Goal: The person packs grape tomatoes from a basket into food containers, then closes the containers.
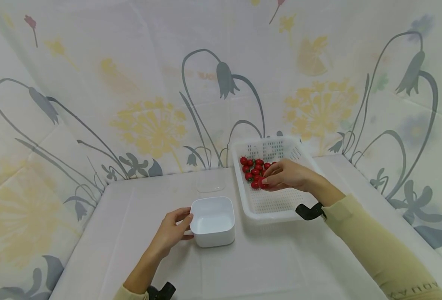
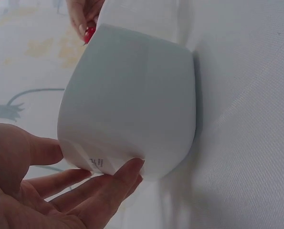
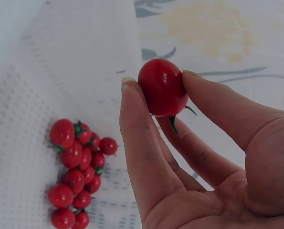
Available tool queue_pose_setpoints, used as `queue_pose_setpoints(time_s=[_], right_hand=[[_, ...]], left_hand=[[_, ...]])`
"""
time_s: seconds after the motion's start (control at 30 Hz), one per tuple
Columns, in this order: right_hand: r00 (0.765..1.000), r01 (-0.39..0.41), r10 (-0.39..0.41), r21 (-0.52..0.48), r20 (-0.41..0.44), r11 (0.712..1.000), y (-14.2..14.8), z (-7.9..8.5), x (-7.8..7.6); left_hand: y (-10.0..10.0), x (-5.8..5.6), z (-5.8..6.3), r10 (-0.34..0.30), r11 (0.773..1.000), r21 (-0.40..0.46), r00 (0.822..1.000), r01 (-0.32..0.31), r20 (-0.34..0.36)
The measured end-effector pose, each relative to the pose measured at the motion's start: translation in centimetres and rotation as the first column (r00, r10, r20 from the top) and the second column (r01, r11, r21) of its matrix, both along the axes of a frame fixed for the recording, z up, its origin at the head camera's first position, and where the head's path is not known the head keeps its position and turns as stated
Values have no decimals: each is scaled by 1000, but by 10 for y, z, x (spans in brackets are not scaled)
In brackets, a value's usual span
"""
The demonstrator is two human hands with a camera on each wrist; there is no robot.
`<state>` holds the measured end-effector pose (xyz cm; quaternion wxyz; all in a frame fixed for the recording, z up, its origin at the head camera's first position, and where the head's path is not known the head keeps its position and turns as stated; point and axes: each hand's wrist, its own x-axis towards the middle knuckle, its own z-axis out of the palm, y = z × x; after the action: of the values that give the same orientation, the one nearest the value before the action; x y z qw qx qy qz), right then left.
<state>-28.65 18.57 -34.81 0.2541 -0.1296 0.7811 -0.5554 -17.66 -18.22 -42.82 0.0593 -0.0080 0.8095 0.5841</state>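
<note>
In the head view my right hand (image 1: pixel 290 176) is over a white perforated basket (image 1: pixel 269 216). Its thumb and fingers pinch a red cherry tomato (image 3: pixel 163 88) with a green stem, seen close up in the right wrist view. Several more cherry tomatoes (image 3: pixel 74 181) lie piled inside the basket. My left hand (image 1: pixel 172 230) holds the left side of a white square container (image 1: pixel 215 239), which stands upright on the table. In the left wrist view its thumb is by the rim and its fingers lie against the outer wall (image 2: pixel 127 105). The container's visible inside holds nothing.
A clear, shallow lid-like piece (image 1: pixel 211 188) lies behind the container on the white-covered table (image 1: pixel 277 266). A flower-printed cloth (image 1: pixel 153 83) hangs behind and at both sides. The basket's raised rim stands right of the container.
</note>
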Motion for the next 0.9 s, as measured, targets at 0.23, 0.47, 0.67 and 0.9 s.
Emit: queue_pose_setpoints(time_s=[0.23,0.47,0.67,0.9], right_hand=[[998,-4,1,-48,-63,999,-12,-4,14],[991,-27,17,-74,-134,997,-33,-11,28],[986,-40,23,-104,-164,994,-52,-16,36],[980,-59,40,-88,-196,994,-76,-23,42]], left_hand=[[1,0,0,3,1000,0,1000,-3,6],[1,-2,2,1,1000,-23,1000,-1,9],[2,-2,2,1,1000,-22,1000,-1,10],[1,1,1,6,1000,-9,1000,-6,14]])
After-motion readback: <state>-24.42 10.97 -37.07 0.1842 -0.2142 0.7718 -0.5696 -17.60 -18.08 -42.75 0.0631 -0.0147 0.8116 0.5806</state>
